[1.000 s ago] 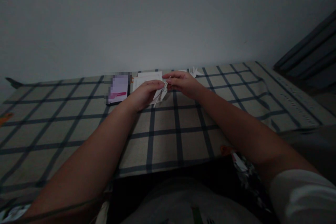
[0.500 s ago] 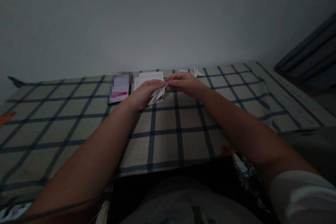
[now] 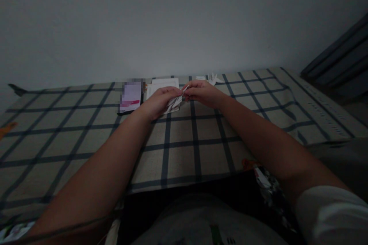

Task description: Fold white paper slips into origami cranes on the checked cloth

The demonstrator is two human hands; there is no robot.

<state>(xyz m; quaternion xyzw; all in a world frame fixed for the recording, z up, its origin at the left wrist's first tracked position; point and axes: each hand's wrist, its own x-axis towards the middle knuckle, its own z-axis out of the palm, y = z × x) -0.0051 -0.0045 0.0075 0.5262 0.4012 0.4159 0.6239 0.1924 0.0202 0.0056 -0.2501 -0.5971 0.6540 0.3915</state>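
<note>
The bare left hand (image 3: 159, 101) pinches a folded, pointed white paper piece (image 3: 176, 102) — the bare right hand (image 3: 203, 92) nips its upper tip — between them over the beige, dark-blue-checked cloth (image 3: 181, 131).

Lit phone (image 3: 132, 93) on chkd tablecloth (image 3: 181, 155) w/ grey wall (image 3: 184, 19) bhd

The folded piece (image 3: 176, 102) is showing creased, matt paper; the tablecloth (image 3: 181, 160) is looking like dull cloth, the wall (image 3: 184, 23) smooth.

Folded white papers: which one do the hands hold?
The nearer paper, between left hand and right hand; the spiky paper rests on the cloth beyond the right hand.
</note>
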